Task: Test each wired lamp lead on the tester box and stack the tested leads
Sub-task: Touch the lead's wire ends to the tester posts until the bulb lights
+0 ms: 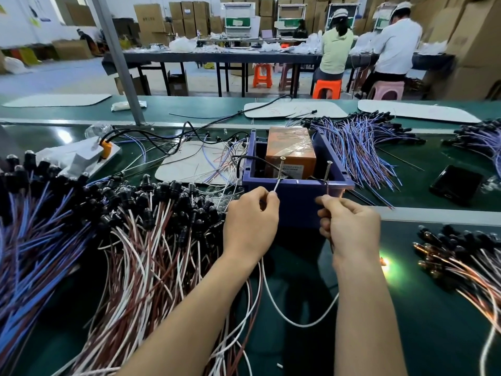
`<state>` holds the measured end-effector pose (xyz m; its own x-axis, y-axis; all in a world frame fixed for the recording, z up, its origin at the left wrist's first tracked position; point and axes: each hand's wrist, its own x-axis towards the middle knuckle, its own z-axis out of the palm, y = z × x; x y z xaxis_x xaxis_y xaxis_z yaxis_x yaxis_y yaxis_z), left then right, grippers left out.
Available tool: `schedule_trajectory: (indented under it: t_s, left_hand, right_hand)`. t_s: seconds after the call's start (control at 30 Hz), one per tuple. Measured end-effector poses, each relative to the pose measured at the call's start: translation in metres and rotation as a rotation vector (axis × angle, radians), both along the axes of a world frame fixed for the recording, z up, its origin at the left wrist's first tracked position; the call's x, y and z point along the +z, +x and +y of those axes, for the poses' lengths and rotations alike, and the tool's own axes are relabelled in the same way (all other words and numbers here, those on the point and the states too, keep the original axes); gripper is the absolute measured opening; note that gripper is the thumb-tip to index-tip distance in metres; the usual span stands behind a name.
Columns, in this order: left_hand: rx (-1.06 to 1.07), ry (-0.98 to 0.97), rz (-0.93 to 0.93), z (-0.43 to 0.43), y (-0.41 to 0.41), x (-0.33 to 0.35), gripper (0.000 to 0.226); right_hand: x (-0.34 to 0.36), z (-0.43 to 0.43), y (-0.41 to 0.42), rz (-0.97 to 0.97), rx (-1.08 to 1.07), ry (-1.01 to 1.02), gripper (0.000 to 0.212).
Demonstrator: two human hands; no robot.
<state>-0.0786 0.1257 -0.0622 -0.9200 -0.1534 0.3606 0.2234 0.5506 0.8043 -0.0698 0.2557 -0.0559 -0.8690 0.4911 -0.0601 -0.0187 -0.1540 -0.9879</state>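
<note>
Both hands are up at the tester box [296, 204], a blue crate with two screws standing at its near rim. Left hand [250, 221] pinches the white wire end against the left screw [280, 172]; right hand [349, 226] pinches the other end at the foot of the right screw [327, 175]. The lead [296, 324] sags in a loop between the forearms. Its lamp [383, 262] glows on the belt [423, 308], just right of the right wrist. The stack of tested leads [458, 264] lies farther right, wires trailing down-right. The right hand is nearer, so lay-off likely goes rightward along that axis. The untested pile [151, 229] is at left.
</note>
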Motion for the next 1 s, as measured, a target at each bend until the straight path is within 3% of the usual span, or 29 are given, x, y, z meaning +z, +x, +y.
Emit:
schedule_trajectory:
  t_s: [0.63, 1.0]
  left_hand:
    - [-0.005, 0.011, -0.015, -0.0011, 0.0009, 0.0022, 0.035]
    - [-0.034, 0.029, 0.069, -0.0001, 0.0047, 0.0061, 0.035]
  right_hand:
    - [0.003, -0.0014, 0.002, 0.014, 0.018, 0.014, 0.021]
    - [0.0073, 0.0008, 0.0043, 0.046, 0.013, -0.003, 0.021]
